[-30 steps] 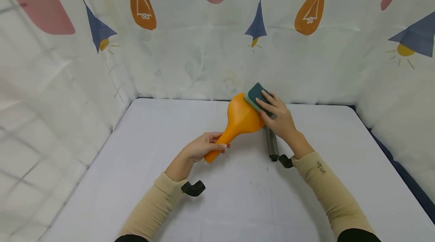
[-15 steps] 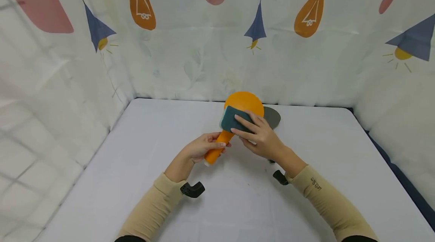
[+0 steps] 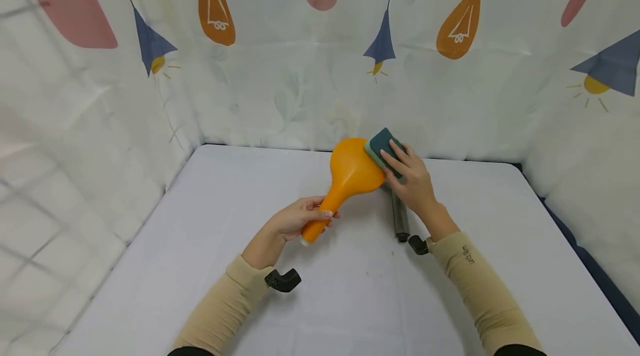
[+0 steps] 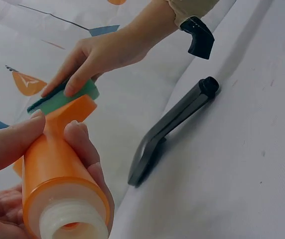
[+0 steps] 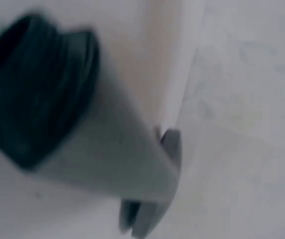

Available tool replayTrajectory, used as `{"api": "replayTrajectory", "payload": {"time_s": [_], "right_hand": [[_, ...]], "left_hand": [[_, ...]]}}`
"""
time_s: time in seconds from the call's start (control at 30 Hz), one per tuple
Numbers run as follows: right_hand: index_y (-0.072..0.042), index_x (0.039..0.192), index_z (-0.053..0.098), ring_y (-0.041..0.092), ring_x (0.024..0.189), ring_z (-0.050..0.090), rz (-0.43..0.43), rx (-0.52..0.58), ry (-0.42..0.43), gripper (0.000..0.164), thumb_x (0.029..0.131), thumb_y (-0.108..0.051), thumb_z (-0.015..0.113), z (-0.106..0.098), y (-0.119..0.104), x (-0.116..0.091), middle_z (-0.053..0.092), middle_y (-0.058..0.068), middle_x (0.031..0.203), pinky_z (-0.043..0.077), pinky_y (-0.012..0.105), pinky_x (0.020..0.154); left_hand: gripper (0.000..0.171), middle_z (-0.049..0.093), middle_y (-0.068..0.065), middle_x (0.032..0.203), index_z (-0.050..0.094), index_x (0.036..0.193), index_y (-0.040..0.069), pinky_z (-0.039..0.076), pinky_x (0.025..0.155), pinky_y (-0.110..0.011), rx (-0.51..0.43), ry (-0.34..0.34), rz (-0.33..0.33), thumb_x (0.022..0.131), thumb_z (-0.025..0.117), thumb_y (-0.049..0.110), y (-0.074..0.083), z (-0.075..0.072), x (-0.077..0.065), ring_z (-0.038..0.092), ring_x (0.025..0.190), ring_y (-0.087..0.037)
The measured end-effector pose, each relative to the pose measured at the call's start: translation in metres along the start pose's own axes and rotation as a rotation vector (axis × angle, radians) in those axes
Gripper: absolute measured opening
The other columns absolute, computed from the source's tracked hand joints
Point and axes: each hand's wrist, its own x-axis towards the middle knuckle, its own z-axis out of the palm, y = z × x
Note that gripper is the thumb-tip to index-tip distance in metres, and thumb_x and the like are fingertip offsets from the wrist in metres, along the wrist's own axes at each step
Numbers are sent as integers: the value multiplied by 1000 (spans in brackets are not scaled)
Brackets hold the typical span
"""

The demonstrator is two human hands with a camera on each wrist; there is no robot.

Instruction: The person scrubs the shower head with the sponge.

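Observation:
My left hand (image 3: 295, 217) grips the handle of an orange hand shower head (image 3: 352, 167), held tilted above the table with its round head pointing away. In the left wrist view, its white threaded hose end (image 4: 71, 219) faces the camera. My right hand (image 3: 414, 181) holds a two-layer sponge (image 3: 384, 145), dark teal over light green, between thumb and fingers at the right edge of the orange head. Below the right hand lies a grey shower head (image 3: 400, 217) with a black threaded end. It fills much of the right wrist view, blurred, and its disc is mostly hidden in the head view.
A white-covered table (image 3: 240, 178) spreads under both hands. Behind it hangs a pale curtain (image 3: 280, 89) printed with lamps and bulbs, with more of it along both sides. Dark wrist mounts (image 3: 283, 280) stick out from both sleeves.
The right hand slid the sponge down to the orange shower head's neck, then back up to its right edge. The left hand kept its grip nearly in place.

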Motion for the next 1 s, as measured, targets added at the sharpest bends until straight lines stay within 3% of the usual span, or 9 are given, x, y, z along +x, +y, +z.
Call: {"api": "replayTrajectory", "payload": {"time_s": [0.1, 0.27, 0.37, 0.47, 0.67, 0.73, 0.83, 1.0], "right_hand": [[0, 126, 71, 58, 127, 49, -59, 0, -33, 48, 80, 5, 81, 6, -15, 1, 59, 26, 138, 43, 71, 97], [-8, 127, 73, 54, 129, 50, -259, 8, -170, 43, 85, -5, 81, 15, -46, 6, 59, 22, 140, 46, 65, 97], [-10, 126, 74, 52, 129, 52, -324, 9, -211, 42, 85, -7, 81, 16, -52, 8, 61, 19, 139, 48, 63, 98], [-8, 124, 74, 54, 129, 51, -272, 42, -197, 45, 80, -3, 84, 12, -41, 10, 61, 21, 139, 45, 66, 99], [1, 125, 71, 55, 131, 48, -3, 53, -69, 46, 80, 6, 82, 3, -12, 5, 58, 25, 140, 41, 69, 101], [3, 125, 71, 54, 132, 47, 45, 47, -43, 46, 81, 7, 81, 2, -9, 1, 58, 26, 139, 40, 70, 102], [2, 124, 71, 55, 132, 47, 38, 49, -42, 46, 80, 7, 81, 2, -16, -4, 58, 25, 139, 39, 70, 102], [-5, 123, 74, 54, 131, 48, -138, 59, -121, 45, 80, 1, 83, 11, -43, -7, 59, 22, 140, 42, 69, 100]], "left_hand": [[37, 70, 0, 104, 49, 138, -11, 50, 79, -26, 3, 4, -5, 104, 51, 5, -1, 1, 0, 59, 88, -17], [44, 68, -5, 109, 42, 143, -15, 50, 79, -25, 7, 3, -15, 105, 49, 5, -4, 1, 3, 59, 88, -15], [47, 65, -9, 112, 39, 145, -15, 50, 79, -24, 8, -1, -21, 105, 48, 7, -6, 1, 4, 58, 89, -15], [46, 66, -7, 111, 39, 144, -16, 50, 80, -25, 10, 6, -24, 105, 49, 6, -6, 0, 5, 59, 89, -16], [46, 68, 0, 106, 39, 144, -16, 51, 80, -26, 6, 13, -25, 105, 51, 7, -3, -2, 1, 59, 91, -18], [43, 68, 0, 106, 42, 142, -14, 51, 80, -25, 7, 16, -26, 105, 51, 6, -1, -3, 0, 58, 91, -18], [39, 68, -1, 106, 46, 140, -11, 51, 79, -25, 1, 27, -22, 105, 51, 6, -1, -5, -1, 58, 91, -18], [42, 67, -4, 109, 42, 143, -13, 51, 79, -25, -25, 24, -21, 105, 49, 5, -3, -5, 3, 57, 90, -17]]}}
